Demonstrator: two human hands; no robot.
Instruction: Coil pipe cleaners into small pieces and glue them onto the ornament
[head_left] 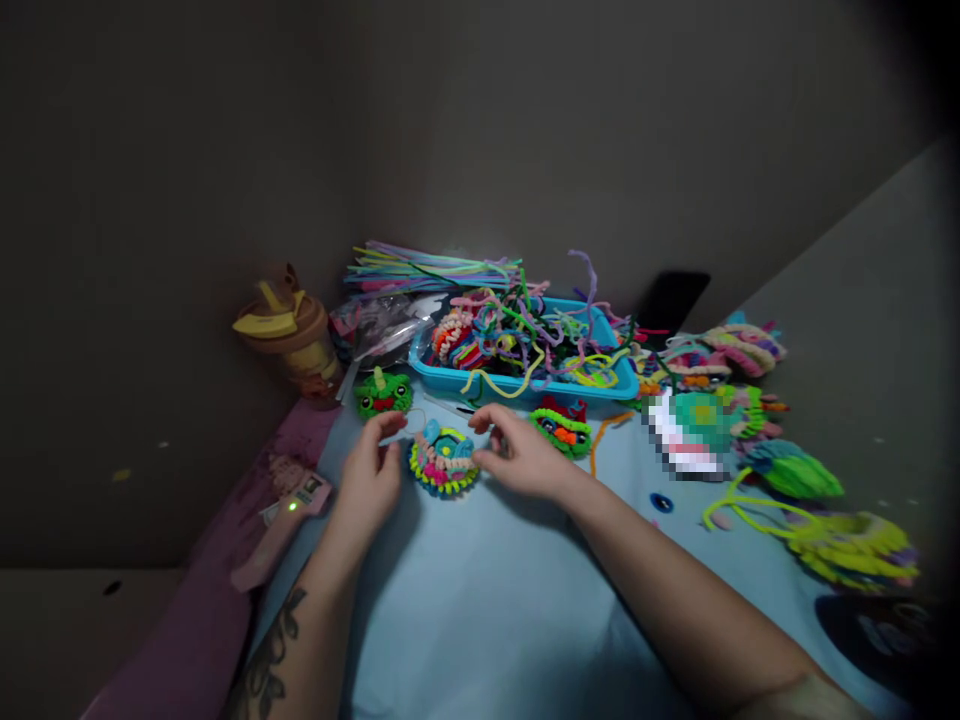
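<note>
A round pipe-cleaner piece point(444, 478) with a yellow-green fringe, pink loops and a teal centre lies on the light blue cloth between my hands. My left hand point(373, 470) is at its left, thumb and forefinger apart with no object visible between them. A thin pale loop point(415, 420) shows near the left fingertips. My right hand point(521, 452) is at the other side, its thumb by the piece's right edge and its forefinger held apart; whether the thumb touches is unclear. Behind them lie a green horned pipe-cleaner face point(384, 396) and another green face with an orange beak point(561, 432).
A blue basket point(525, 385) of tangled pipe cleaners stands behind, with straight pipe cleaners point(435, 268) beyond it. At left are a brown cup point(289, 340) and a pink device point(281, 535) with a lit green light. Several pipe-cleaner pieces point(851, 545) and a dark phone-like slab point(675, 300) are at right.
</note>
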